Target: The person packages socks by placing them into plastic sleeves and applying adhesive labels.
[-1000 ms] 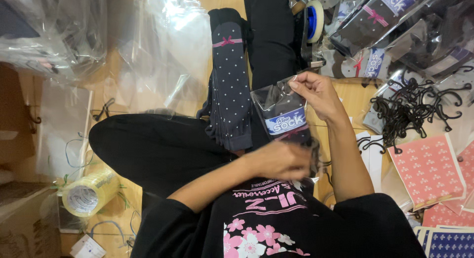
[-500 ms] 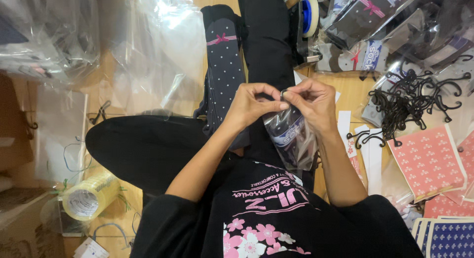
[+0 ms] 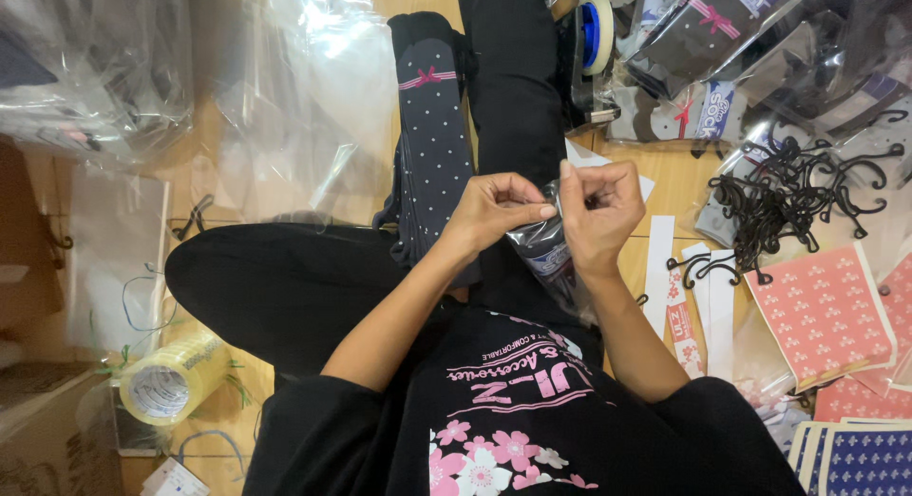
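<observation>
Head view: left hand (image 3: pixel 494 211) and right hand (image 3: pixel 600 211), each grip pinching the top edge of the clear sock packet (image 3: pixel 546 249) held over the lap. Step: sealing; next, pressing the flap flat.

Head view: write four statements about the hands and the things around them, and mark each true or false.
1. Both hands, left hand and right hand, pinch the top of a clear plastic bag. True.
2. The dotted dark socks lie on the person's leg. True.
3. The yellow tape roll sits in the right hand. False: it lies on the floor at the person's left.
4. The black hooks are piled beside the left hand. False: they lie at the right.
</observation>
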